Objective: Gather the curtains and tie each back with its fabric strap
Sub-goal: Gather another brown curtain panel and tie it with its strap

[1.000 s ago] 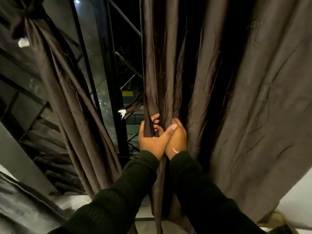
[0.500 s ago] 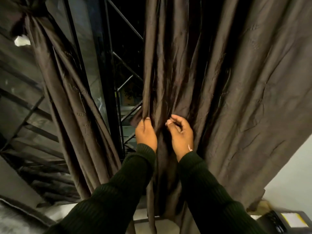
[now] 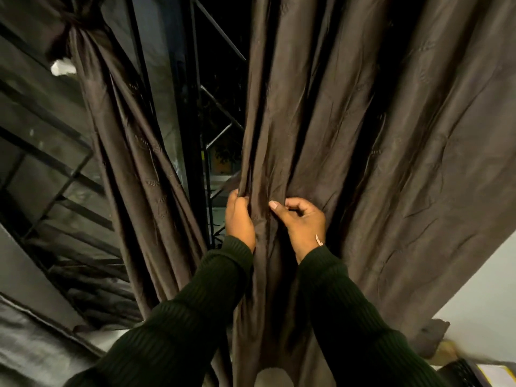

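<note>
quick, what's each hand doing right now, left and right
Left hand: fingers curled round the left edge of the right curtain, gripping it.
Right hand: fingers curled into the same curtain's folds, gripping them.

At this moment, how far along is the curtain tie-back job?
Done: the left curtain is bunched and knotted by its strap near the top. In hand: the left hand grips the right curtain at its edge while the right hand pinches its folds. Left: gathering its spread width and tying it.
</note>
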